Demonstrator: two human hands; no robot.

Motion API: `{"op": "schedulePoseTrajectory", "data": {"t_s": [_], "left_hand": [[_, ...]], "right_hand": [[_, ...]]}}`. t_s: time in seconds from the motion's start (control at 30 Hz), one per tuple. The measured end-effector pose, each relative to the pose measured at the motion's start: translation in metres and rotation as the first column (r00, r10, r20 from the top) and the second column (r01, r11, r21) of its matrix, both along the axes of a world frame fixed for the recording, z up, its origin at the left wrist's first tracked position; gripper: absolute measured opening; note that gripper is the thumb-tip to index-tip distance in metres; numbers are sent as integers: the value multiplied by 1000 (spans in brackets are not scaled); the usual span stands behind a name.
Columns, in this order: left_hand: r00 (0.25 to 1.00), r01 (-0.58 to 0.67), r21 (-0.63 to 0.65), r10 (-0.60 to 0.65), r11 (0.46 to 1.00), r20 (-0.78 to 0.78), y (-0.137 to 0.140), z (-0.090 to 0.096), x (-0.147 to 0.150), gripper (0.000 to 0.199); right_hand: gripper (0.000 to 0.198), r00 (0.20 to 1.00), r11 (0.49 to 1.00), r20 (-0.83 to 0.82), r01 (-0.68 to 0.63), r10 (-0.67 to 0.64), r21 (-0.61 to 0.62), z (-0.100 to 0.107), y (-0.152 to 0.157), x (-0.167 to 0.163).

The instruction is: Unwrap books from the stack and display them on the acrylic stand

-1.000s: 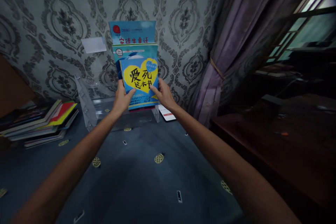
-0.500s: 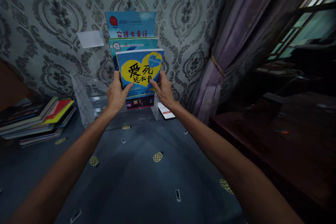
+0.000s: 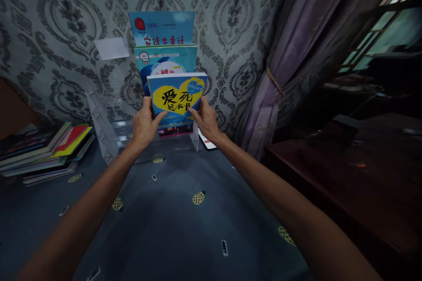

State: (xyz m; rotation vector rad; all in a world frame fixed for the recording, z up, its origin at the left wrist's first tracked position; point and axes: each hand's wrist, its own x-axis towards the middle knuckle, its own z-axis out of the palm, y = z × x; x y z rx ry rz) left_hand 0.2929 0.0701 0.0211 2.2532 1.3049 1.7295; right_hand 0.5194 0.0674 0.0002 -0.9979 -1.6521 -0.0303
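Observation:
A blue book with a yellow heart on its cover (image 3: 176, 94) is held upright between both hands. My left hand (image 3: 144, 124) grips its left edge, thumb on the front cover. On the right edge, my right hand (image 3: 207, 119) holds it the same way. Behind it, a teal book (image 3: 169, 58) and a taller light-blue book (image 3: 161, 26) stand one behind the other. A clear acrylic rack (image 3: 103, 125) surrounds their lower part. Below the held book, the dark bottom of another cover (image 3: 175, 130) shows. The fingers behind the book are hidden.
A stack of books (image 3: 46, 149) lies at the left on the blue patterned cloth (image 3: 171, 232). Right of the rack is a phone (image 3: 207, 142) with a lit screen. A tied purple curtain (image 3: 263, 114) hangs beside a dark red table (image 3: 329, 184). Patterned wallpaper (image 3: 231, 17) rises behind.
Both hands have lowered the heart-cover book slightly in front of the rack. More of the teal book's cover now shows above it. The view has shifted slightly.

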Motion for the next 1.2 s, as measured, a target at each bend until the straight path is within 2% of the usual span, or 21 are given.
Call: {"op": "schedulePoseTrajectory", "data": {"t_s": [0.17, 0.3, 0.47, 0.6, 0.87, 1.0, 1.2], "left_hand": [[1000, -2, -34, 2, 999, -21, -2, 0, 2, 34], [997, -53, -89, 48, 995, -65, -5, -1, 3, 32], [985, -81, -87, 66, 993, -158, -3, -4, 1, 32], [981, -114, -102, 96, 988, -169, 0, -10, -1, 30], [974, -159, -187, 122, 969, -191, -3, -13, 0, 31], [920, -293, -252, 200, 922, -338, -11, -11, 3, 36], [751, -479, -193, 286, 856, -596, -24, -8, 8, 50]], "right_hand": [[32, 1000, 1000, 31, -2, 2, -12, -1, 2, 4], [31, 997, 999, 74, 37, -36, -13, -3, 3, 9], [33, 989, 996, 126, 82, -78, -28, -6, 3, 11], [35, 984, 997, 162, 77, -71, -31, -8, 4, 11], [24, 984, 996, 165, 77, -69, -40, -13, 6, 11], [20, 985, 995, 154, 89, -83, -35, -14, 3, 8], [23, 990, 998, 127, 67, -65, -12, -18, -2, 6]]}}
